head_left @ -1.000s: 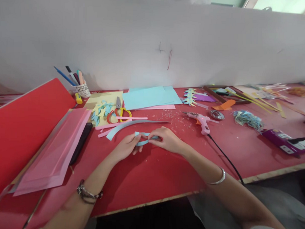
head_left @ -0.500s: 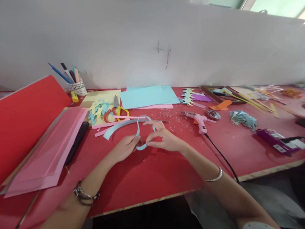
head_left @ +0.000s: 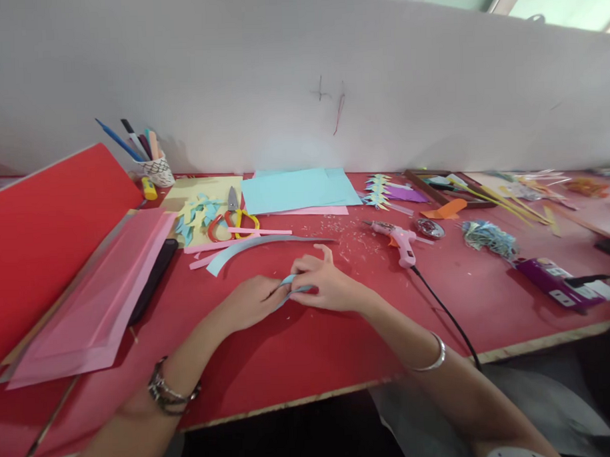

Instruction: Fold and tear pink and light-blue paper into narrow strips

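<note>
Between my two hands, a light blue paper strip [head_left: 287,280] is bent into a small shape, largely covered by fingers. My left hand [head_left: 255,299] pinches its left side. My right hand [head_left: 327,281] grips the other side with thumb and fingers, one finger raised. Just beyond lies another curved blue paper strip [head_left: 229,256], with pink paper strips [head_left: 260,231] beside it. Scissors [head_left: 233,217] with red and yellow handles rest behind these, next to cut blue and yellow paper pieces [head_left: 197,215].
Blue paper sheets [head_left: 298,191] lie at the back. A pink glue gun [head_left: 400,242] with a black cord is on the right, near a purple power strip [head_left: 557,283]. Pink sheets [head_left: 102,295] and a red board [head_left: 49,231] occupy the left. A pen cup [head_left: 157,170] stands behind.
The blue strip was a wide open loop standing up between my hands; now it is gathered small and mostly covered. My right hand's fingers have closed in around it.
</note>
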Available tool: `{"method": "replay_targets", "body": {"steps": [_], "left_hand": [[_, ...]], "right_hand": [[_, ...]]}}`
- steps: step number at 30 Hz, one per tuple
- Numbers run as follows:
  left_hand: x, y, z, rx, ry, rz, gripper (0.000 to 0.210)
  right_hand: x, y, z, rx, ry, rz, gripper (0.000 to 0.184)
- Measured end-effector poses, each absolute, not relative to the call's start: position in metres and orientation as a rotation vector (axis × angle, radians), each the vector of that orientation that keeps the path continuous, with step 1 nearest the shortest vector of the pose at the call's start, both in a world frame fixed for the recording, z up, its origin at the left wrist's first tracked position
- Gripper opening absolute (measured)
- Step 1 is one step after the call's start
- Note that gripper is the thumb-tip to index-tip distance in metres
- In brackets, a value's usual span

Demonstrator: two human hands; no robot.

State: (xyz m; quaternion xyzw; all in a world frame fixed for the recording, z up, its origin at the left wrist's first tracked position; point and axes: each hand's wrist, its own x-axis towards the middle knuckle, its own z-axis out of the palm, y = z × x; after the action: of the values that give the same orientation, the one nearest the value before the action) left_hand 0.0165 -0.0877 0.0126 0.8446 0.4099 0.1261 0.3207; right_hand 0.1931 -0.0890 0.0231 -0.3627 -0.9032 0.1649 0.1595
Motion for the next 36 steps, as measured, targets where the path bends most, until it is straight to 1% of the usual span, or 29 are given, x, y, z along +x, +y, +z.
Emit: {"method": "replay_targets", "body": {"steps": [4, 5, 11, 15, 20, 27, 32, 36], "left_hand": [[0.016, -0.084, 0.011, 2.18, 1.099, 0.508, 0.016], [0.016, -0.083, 0.01, 2.15, 1.11, 0.563, 0.013], [0.015, -0.077, 0.008, 1.742, 1.164, 0.832, 0.023], [0.014, -0.077, 0.009, 1.613, 1.17, 0.873, 0.023], [0.015, -0.077, 0.01, 1.511, 1.175, 0.898, 0.028], [0.016, -0.078, 0.01, 1.568, 1.193, 0.891, 0.034], [0.016, -0.079, 0.015, 1.71, 1.214, 0.793, 0.025], [0.017, -0.08, 0.015, 1.716, 1.201, 0.801, 0.024]], "right_hand": [[0.198, -0.082, 0.02, -1.104, -2.405, 0.579, 0.014], [0.199, -0.081, 0.02, -1.113, -2.365, 0.618, 0.014], [0.201, -0.075, 0.021, -1.174, -2.24, 0.767, 0.024], [0.199, -0.077, 0.022, -1.194, -2.204, 0.794, 0.026], [0.198, -0.076, 0.019, -1.264, -2.123, 0.776, 0.023], [0.199, -0.074, 0.017, -1.232, -2.09, 0.82, 0.022], [0.198, -0.075, 0.018, -1.245, -2.071, 0.852, 0.022], [0.197, -0.077, 0.02, -1.256, -2.104, 0.869, 0.024]]}}
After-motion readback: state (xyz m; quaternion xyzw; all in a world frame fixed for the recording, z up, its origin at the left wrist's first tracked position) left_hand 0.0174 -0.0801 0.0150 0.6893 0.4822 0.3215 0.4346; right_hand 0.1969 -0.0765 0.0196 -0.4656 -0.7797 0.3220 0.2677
